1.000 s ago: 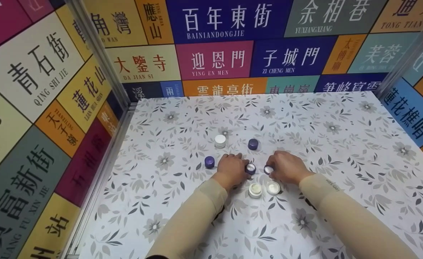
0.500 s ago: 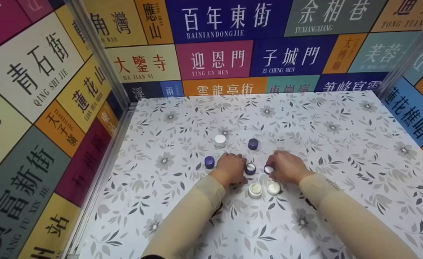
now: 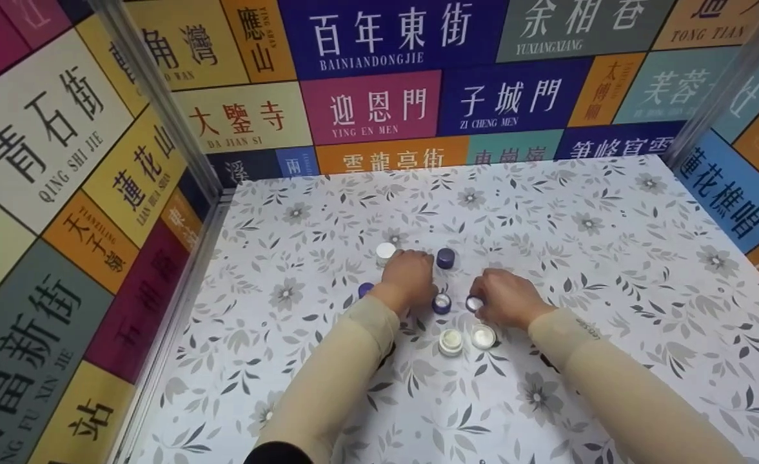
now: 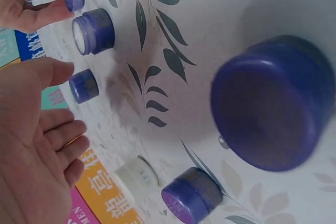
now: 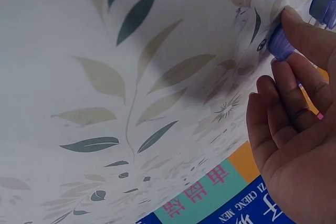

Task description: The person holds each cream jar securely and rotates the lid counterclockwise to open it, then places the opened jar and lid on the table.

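My left hand [image 3: 407, 278] hovers beside the open purple jar [image 3: 442, 303], its fingers loosely bent; in the left wrist view nothing lies between thumb and fingers. My right hand [image 3: 507, 298] pinches a small purple lid [image 5: 281, 42] between thumb and fingers, its pale inside facing up in the head view. That lid is right of the open jar, apart from it. An open white jar [image 3: 451, 342] stands nearer, beside an upturned white lid [image 3: 483, 336]. The left hand and forearm partly cover a closed purple jar [image 3: 365, 290].
Farther back stand a closed white jar [image 3: 385, 252] and a dark purple closed jar [image 3: 445, 258]. The left wrist view also shows a large purple-lidded jar [image 4: 273, 103] close to the camera. Printed panels [image 3: 373, 106] wall the flowered table [image 3: 585, 270] at the back and sides.
My left hand has moved off the open purple jar, away from me and toward the closed white jar. The right hand keeps its pinch on the lid. The head view has shifted slightly.
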Available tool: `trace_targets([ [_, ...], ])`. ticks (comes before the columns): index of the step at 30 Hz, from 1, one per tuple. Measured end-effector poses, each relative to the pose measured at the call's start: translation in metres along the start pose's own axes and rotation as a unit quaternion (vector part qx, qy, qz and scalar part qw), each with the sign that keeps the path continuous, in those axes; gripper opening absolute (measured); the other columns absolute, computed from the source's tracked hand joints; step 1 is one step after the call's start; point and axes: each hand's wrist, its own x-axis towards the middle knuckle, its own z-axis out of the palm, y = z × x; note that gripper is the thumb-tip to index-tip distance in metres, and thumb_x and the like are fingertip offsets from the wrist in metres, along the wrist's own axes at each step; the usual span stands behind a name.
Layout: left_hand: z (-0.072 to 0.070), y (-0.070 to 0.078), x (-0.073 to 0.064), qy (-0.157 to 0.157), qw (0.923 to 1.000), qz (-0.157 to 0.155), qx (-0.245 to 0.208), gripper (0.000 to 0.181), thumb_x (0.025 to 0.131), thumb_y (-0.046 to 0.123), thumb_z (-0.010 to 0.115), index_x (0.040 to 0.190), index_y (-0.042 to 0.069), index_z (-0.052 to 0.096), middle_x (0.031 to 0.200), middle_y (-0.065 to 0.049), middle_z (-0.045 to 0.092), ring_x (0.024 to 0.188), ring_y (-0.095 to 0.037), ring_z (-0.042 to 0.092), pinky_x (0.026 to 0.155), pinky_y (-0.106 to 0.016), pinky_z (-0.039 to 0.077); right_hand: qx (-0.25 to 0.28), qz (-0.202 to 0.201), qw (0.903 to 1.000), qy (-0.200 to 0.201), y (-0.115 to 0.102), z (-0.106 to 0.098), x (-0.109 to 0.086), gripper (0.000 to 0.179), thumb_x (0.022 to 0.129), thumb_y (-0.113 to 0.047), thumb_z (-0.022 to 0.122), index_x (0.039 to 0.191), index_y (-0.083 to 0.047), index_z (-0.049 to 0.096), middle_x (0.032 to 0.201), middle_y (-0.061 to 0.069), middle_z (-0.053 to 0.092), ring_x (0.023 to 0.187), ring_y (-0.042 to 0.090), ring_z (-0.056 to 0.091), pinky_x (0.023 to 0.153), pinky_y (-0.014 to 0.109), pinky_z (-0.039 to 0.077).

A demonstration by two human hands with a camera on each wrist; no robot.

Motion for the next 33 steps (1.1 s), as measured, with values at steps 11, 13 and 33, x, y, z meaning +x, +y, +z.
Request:
trace_targets([
  [11,0.011,0.002,0.031,0.015,0.9996,-0.024,-0.003,0.046,0.090,0.040,0.062,0.123,0.009,0.062,0.119,-0.007,0.064,0.114,-0.026,0.057,0.100,-0.041,0.037,0.019,0.007,0.9998,-0.001,0.000,0.000,0.000,0.027,0.066,-0.013,0.084,0.091,-0.016,0.075,0.085,-0.001,0.057,0.078,0.020,0.056,0.072,0.043,0.048],
  [13,0.013,0.002,0.036,0.011,0.9996,-0.026,-0.008,0.045,0.090,0.041,0.061,0.122,0.009,0.062,0.118,-0.006,0.064,0.114,-0.025,0.057,0.100,-0.041,0.037,0.020,0.006,0.9998,0.000,0.001,0.001,0.000,0.026,0.066,-0.013,0.083,0.091,-0.016,0.075,0.085,-0.002,0.056,0.077,0.019,0.056,0.072,0.043,0.048],
  [33,0.032,0.003,0.058,0.065,0.9963,-0.045,-0.035,0.041,0.086,0.045,0.068,0.108,0.010,0.068,0.103,-0.006,0.068,0.101,-0.025,0.063,0.095,-0.039,0.043,0.015,0.001,0.9999,0.005,0.003,-0.002,-0.001,0.030,0.067,-0.015,0.086,0.094,-0.015,0.074,0.086,-0.001,0.057,0.078,0.019,0.055,0.072,0.043,0.049],
])
